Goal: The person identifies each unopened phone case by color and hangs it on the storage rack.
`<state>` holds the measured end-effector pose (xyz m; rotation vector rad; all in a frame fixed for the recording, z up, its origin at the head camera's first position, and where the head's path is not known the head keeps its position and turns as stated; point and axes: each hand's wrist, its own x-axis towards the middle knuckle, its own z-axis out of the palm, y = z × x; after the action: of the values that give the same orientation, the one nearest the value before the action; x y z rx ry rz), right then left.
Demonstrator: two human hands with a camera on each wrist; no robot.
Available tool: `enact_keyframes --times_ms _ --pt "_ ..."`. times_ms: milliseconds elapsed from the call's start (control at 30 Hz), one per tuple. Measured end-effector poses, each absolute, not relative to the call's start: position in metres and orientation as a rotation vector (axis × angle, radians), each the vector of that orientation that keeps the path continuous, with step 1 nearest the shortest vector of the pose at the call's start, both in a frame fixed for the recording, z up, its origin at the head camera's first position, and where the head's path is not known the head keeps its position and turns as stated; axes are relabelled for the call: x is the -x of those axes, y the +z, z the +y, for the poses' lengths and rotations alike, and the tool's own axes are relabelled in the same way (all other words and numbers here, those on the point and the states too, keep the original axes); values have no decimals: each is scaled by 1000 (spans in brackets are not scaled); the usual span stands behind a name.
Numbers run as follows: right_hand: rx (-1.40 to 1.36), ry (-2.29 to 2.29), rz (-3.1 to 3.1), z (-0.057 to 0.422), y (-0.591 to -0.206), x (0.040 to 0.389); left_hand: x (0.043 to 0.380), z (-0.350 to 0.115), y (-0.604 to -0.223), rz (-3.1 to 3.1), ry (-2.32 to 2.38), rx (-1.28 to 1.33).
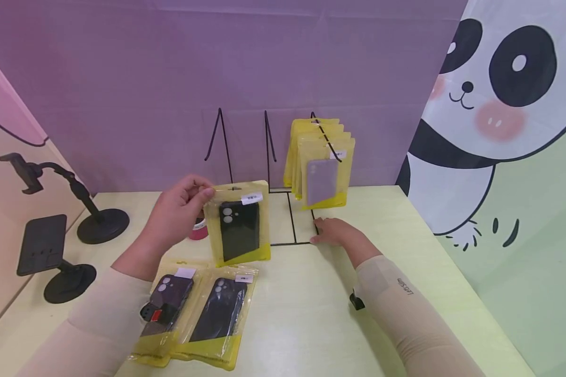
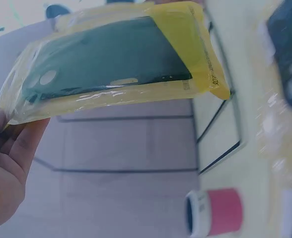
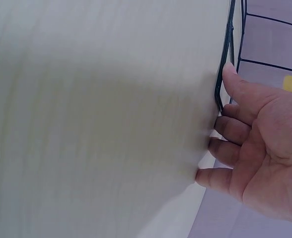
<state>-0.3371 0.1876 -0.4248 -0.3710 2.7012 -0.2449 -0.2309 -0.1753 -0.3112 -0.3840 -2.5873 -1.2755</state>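
One yellow-edged packet (image 1: 239,230), clear-fronted, a dark phone case inside: raised above the counter (image 1: 306,314), before the left part of the wire rack (image 1: 293,225). Left hand (image 1: 176,214) pinches it by the upper left corner between thumb and fingers; that grasp, it seems, is chosen to keep the slot in the top edge uncovered and the face turned forward.

One wire rack, black, three hooks, standing toward the counter's back edge. Right hand (image 1: 337,234) holds its base at the front right corner, thumb and curled fingers about the wire, probably to steady it; how firmly, the fingertips hide.

Several packets, a row of hung packets (image 1: 327,180) on the right hook, one behind another, the foremost showing a lilac case. Left and middle hooks: bare.

Two loose packets, lying toward the counter's front left: a left packet (image 1: 179,288), partly covered by the wrist camera, and a right packet (image 1: 217,314); both face up, presumably set within easy reach.

One red-and-white roll (image 1: 198,232), beside the rack's left side, mostly behind the left hand.

Two black stands, a back stand (image 1: 102,225) and a front stand (image 1: 71,283), near the counter's left edge, apparently set aside.
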Motion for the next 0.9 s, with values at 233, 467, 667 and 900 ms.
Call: enact_keyframes --times_ms 233,467,667,900 --pt "378 -214 2697 187 -425 338 232 -197 -287 -2520 -1232 285" --pt "369 -227 2691 186 -424 337 241 -203 -281 -2484 -1211 209" --pt "379 -212 2702 187 -426 340 251 -202 -280 -2484 -1173 193" --pt "361 -221 2691 186 -425 341 280 -203 -275 -2526 -1164 161"
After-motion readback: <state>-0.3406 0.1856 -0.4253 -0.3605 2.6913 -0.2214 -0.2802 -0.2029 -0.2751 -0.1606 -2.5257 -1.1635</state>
